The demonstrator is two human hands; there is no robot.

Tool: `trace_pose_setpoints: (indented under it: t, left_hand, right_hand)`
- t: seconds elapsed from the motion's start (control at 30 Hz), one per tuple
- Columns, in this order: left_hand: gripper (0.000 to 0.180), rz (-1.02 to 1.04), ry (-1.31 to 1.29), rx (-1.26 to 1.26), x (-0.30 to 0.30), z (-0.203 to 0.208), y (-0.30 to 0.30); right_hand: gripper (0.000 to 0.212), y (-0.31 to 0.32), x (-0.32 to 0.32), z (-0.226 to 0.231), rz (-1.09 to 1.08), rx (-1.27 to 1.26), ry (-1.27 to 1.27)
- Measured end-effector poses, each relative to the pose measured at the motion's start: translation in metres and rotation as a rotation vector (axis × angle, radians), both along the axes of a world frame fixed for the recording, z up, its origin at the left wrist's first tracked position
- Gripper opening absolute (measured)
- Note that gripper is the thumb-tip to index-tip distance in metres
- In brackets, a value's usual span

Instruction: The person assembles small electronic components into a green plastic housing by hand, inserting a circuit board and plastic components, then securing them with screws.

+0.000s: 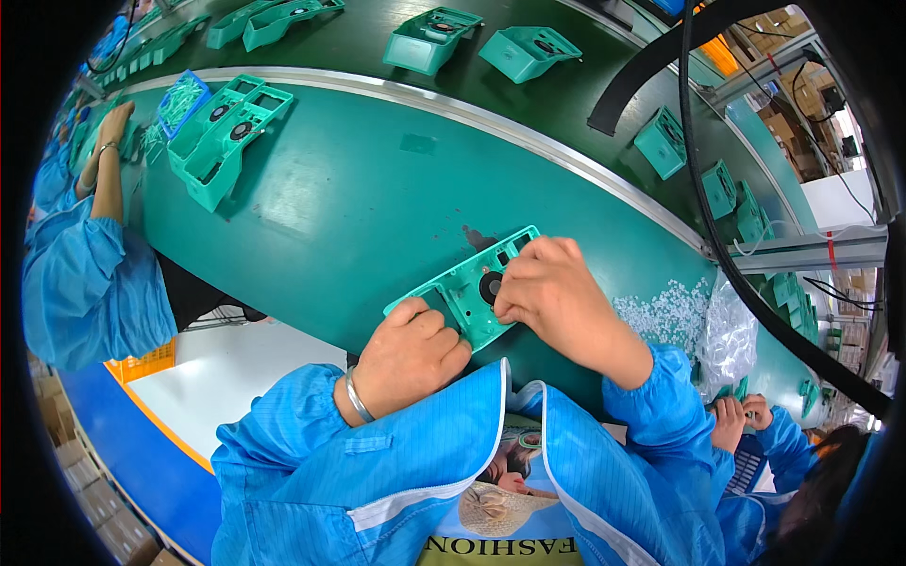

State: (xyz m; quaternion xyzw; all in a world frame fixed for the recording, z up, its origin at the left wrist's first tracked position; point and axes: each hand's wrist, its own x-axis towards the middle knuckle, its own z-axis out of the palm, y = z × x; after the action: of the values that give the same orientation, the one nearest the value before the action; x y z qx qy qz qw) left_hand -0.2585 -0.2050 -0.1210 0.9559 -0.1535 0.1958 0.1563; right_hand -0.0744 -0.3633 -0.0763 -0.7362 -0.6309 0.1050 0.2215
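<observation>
A green plastic housing (460, 300) lies tilted on the green worktable in front of me, its inner side facing up. A round black speaker (490, 287) is set in it. My left hand (408, 357) is closed around the housing's left end, thumb and fingers gripping its edge. Over the right part, my right hand (557, 300) has its fingers pinched together right beside the speaker. Whatever those fingertips hold, if anything, is hidden.
Small clear plastic pieces (663, 309) lie heaped right of my hands, by a clear plastic bag (729, 335). More green housings (225, 141) stand at left, next to a blue tray (183, 102). A conveyor (359, 57) carries others beyond a metal rail. Co-workers sit on both sides.
</observation>
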Motion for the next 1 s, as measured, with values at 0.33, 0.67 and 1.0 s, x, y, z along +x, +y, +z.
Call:
trace_pose_setpoints:
  t: [0.33,0.67,1.0]
  left_hand:
    - [0.014,0.002,-0.021,-0.008,0.015,0.008,0.002]
    - [0.017,0.161,-0.292,0.174,0.261,-0.019,-0.003]
    - [0.033,0.211,-0.450,-0.102,0.356,-0.002,0.004]
  right_hand:
    - [0.015,-0.017,0.016,0.014,-0.056,-0.036,0.114]
    - [0.019,-0.153,0.003,0.025,-0.725,0.281,0.013]
    - [0.010,-0.183,0.041,-0.032,-0.788,0.219,-0.025]
